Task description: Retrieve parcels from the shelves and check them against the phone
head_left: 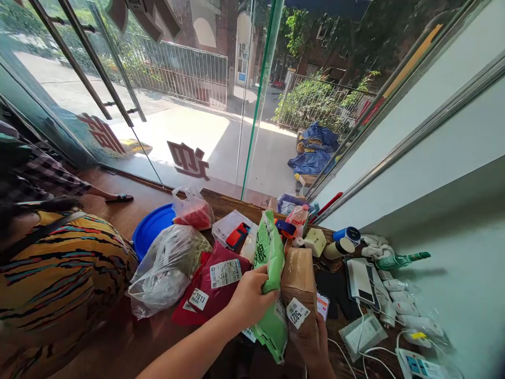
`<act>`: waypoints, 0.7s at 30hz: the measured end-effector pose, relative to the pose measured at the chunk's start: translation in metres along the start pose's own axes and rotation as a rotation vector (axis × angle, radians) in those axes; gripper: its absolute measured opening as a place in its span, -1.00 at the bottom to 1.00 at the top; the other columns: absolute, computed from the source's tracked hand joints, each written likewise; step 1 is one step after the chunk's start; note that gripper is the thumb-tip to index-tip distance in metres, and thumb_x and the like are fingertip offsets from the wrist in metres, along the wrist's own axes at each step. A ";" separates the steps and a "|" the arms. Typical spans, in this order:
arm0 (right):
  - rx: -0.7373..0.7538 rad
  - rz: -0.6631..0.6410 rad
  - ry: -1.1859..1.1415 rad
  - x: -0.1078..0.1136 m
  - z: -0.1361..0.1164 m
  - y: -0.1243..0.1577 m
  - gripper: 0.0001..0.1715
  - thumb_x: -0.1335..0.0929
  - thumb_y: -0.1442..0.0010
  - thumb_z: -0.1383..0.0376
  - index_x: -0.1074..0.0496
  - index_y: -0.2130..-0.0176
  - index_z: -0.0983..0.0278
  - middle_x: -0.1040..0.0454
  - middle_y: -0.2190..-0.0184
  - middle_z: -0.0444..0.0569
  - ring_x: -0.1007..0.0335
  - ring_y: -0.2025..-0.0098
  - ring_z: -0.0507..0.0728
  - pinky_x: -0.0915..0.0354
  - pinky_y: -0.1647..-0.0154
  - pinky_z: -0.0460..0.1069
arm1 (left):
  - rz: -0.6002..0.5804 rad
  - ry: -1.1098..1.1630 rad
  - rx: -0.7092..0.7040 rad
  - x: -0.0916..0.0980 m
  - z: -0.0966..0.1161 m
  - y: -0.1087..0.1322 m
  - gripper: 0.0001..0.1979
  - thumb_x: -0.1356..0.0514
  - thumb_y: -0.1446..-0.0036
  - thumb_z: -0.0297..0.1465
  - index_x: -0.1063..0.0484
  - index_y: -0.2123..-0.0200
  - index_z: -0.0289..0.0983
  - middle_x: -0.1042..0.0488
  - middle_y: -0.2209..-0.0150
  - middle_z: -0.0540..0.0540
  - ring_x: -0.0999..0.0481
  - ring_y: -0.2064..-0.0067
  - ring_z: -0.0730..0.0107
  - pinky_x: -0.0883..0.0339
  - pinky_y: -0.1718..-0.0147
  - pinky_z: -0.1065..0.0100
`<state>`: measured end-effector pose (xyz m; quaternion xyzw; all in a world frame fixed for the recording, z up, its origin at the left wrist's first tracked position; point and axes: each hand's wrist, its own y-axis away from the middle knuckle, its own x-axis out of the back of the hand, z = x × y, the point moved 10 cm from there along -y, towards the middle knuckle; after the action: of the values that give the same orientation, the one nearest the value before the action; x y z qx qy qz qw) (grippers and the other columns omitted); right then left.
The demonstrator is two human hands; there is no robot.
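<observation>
— Where's the green parcel [269, 263]?

— Held upright above the counter [130, 337], its right edge touching the brown parcel [299, 279]. The left hand [248, 300] has its grip clenched round the soft middle, so the bag buckles there.

— And the brown one?

— The right hand [315, 342] grasps its lower end from beneath. Its fingers are mostly hidden, but the box plainly rests in that grip, with the label [298, 312] facing the camera.

— So what step is this?

— I'd judge it's sorting: two parcels lifted out of the pile and held side by side, labels in view. Moving either one calls for a firm hold, since the green bag is limp and the box is gripped only at the bottom.

— Arm pose?

— The left forearm comes in from lower left, wrist straight. The right wrist bends up from the bottom edge.

— Around them?

— A red parcel [215, 284] and a clear bag [168, 268] lie just left, with cables [363, 331] to the right.
</observation>
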<state>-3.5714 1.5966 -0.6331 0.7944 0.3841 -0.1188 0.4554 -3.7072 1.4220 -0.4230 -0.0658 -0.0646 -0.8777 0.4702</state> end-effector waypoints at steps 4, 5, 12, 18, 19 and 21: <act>-0.078 -0.058 -0.161 -0.054 -0.010 -0.006 -0.47 -0.51 0.04 0.06 -0.53 0.07 0.17 -0.66 0.17 0.01 -0.58 0.10 0.31 -0.47 0.02 0.26 | 0.023 0.027 -0.034 0.040 0.016 -0.023 -0.91 -0.20 0.06 -0.42 -0.41 0.58 -0.25 -0.50 0.24 -0.07 -0.45 0.23 0.27 -0.29 0.25 0.32; -0.072 -0.091 -0.180 -0.072 -0.015 -0.011 -0.44 -0.50 0.00 0.08 -0.50 0.00 0.17 -0.65 0.14 0.01 -0.57 0.09 0.30 -0.47 0.02 0.26 | 0.040 0.047 -0.013 0.053 0.012 -0.033 -0.92 -0.22 0.07 -0.40 -0.46 0.53 -0.27 -0.50 0.24 -0.07 -0.45 0.25 0.28 -0.29 0.28 0.33; 0.040 -0.251 -0.160 -0.178 -0.029 -0.087 -0.24 -0.48 -0.05 0.16 -0.31 -0.22 0.06 -0.64 0.11 -0.13 -0.57 0.15 0.19 -0.48 0.13 0.12 | 0.130 0.249 0.269 0.136 -0.090 -0.125 -0.66 -0.33 0.23 -0.26 -0.53 0.34 -0.34 -0.47 0.54 0.01 -0.40 0.53 0.39 -0.27 0.50 0.35; 0.055 -0.204 -0.080 -0.203 0.004 -0.162 -0.20 -0.50 0.02 0.18 -0.34 -0.20 0.14 -0.65 0.17 -0.11 -0.56 0.17 0.19 -0.46 0.17 0.08 | 0.108 0.254 0.340 0.180 -0.176 -0.183 -0.65 -0.32 0.30 -0.23 -0.52 0.42 -0.35 -0.50 0.58 -0.04 -0.43 0.56 0.37 -0.33 0.50 0.31; 0.035 -0.195 -0.082 -0.202 0.011 -0.170 -0.24 -0.50 0.02 0.18 -0.38 -0.17 0.17 -0.66 0.17 -0.09 -0.56 0.17 0.20 -0.46 0.17 0.07 | 0.096 0.244 0.357 0.184 -0.188 -0.189 -0.64 -0.32 0.31 -0.22 -0.52 0.42 -0.35 -0.52 0.57 -0.05 -0.45 0.55 0.34 -0.35 0.48 0.29; -0.005 -0.169 -0.103 -0.196 0.024 -0.180 -0.30 -0.49 0.02 0.18 -0.43 -0.12 0.20 -0.66 0.19 -0.08 -0.57 0.18 0.19 -0.45 0.18 0.07 | 0.065 0.212 0.383 0.190 -0.206 -0.197 -0.62 -0.31 0.32 -0.21 -0.53 0.42 -0.36 -0.55 0.54 -0.08 -0.49 0.51 0.29 -0.40 0.43 0.25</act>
<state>-3.8295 1.5308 -0.6550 0.7508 0.4260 -0.1965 0.4650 -3.9876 1.3389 -0.6022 0.1153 -0.1784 -0.8358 0.5063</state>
